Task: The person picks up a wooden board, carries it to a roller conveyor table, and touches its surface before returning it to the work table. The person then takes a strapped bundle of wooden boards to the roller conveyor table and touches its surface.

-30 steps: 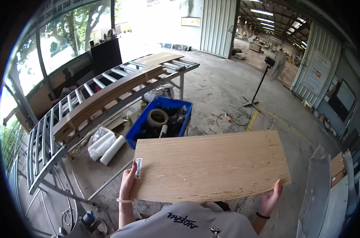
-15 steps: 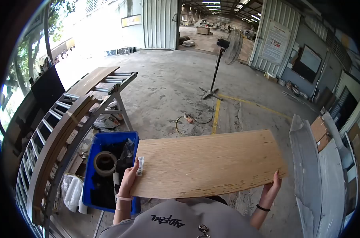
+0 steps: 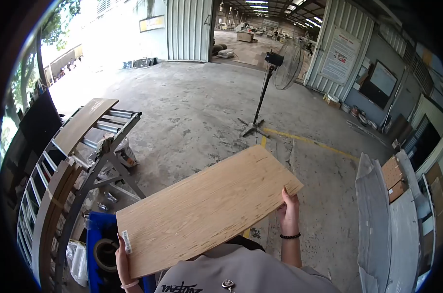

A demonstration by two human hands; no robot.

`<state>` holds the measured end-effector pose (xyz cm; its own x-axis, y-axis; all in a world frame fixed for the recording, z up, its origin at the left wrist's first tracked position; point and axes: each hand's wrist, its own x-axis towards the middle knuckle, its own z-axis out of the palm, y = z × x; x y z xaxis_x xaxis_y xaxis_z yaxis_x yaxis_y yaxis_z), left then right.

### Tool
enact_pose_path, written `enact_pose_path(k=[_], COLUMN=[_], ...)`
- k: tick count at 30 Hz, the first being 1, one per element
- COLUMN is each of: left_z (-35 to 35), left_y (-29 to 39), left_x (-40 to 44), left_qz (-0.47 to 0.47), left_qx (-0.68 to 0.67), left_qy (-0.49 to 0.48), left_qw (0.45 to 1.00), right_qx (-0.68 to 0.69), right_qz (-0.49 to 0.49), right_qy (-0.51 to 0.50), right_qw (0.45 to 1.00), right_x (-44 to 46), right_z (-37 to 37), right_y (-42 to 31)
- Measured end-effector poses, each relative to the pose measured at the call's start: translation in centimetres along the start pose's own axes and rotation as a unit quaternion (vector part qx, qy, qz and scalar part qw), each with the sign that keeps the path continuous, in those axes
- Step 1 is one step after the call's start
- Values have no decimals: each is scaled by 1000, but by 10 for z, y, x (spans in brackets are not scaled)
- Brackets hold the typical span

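A wooden board (image 3: 207, 210) with light grain is held in front of my body, slanting up from lower left to upper right. My left hand (image 3: 122, 261) grips its lower left end, close to a white barcode label (image 3: 127, 242). At the board's right end, my right hand (image 3: 290, 210) holds the edge with the thumb on top; the fingers beneath are hidden. Dark worn marks run along the near edge of the board. Partly behind the left end stands a blue bin (image 3: 92, 244) with a roll of tape (image 3: 106, 255) in it.
On the left, a roller conveyor (image 3: 116, 127) carries one flat board (image 3: 85, 124) and a stack of long planks (image 3: 53, 219). A black stand fan (image 3: 260, 97) stands ahead on the concrete floor. Grey sheets (image 3: 375, 219) lean at the right.
The board has tilted, its left end lower and its right end farther up and left. Both hands moved with it. My view has turned, and the bin now sits lower.
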<state>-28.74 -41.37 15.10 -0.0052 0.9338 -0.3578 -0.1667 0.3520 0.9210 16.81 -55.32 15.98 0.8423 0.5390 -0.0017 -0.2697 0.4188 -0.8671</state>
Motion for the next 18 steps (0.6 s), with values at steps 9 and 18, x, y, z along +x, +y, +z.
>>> enact_pose_path(k=[9,18], left_z=[74,87], left_y=[47,101], left_x=[168,267], left_qz=[-8,16], left_qx=[-7,96], left_qy=[-35,67], left_qw=[999,993], right_qx=[4,-24], right_qz=[-30,14], right_qy=[-13,-51], right_qw=[999,998], right_x=[147,264], right_z=[117,222], right_y=[28,77])
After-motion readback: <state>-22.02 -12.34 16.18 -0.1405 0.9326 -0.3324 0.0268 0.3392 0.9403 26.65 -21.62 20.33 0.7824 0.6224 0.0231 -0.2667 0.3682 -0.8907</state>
